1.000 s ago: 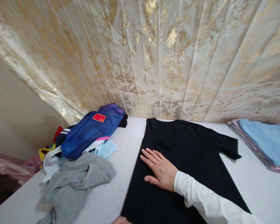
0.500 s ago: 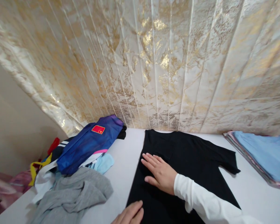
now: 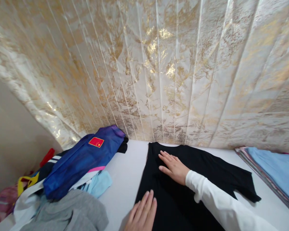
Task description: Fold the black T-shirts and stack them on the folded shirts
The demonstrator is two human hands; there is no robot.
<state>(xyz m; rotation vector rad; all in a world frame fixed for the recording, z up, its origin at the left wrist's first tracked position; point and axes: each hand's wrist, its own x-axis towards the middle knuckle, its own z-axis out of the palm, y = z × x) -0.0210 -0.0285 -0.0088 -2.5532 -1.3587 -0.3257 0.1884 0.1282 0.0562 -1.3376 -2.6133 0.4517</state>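
Note:
A black short-sleeved shirt [image 3: 173, 205] lies spread on the white table [image 3: 120, 166], one sleeve pointing right and its straight left side showing no sleeve. My right hand [image 3: 174, 167], coming out of a white sleeve, rests flat on the upper part of the shirt near the neckline, fingers extended. Lower down, my left hand [image 3: 143, 211] lies flat at the shirt's left edge with its fingers stretched out, and its wrist is cut off by the frame's bottom. Neither hand grips anything. The shirt's lower end is out of view.
On the left sits a loose heap of clothes, with a blue garment [image 3: 79, 163] bearing a red flag patch and a grey garment [image 3: 74, 210]. A stack of folded clothes topped by a light blue one [image 3: 276, 170] stands right. Behind hangs a gold-patterned curtain [image 3: 159, 80].
My right hand has slid up and right over the shirt, towards the neckline. My left hand has come further into view along the shirt's left edge. The camera view has shifted slightly.

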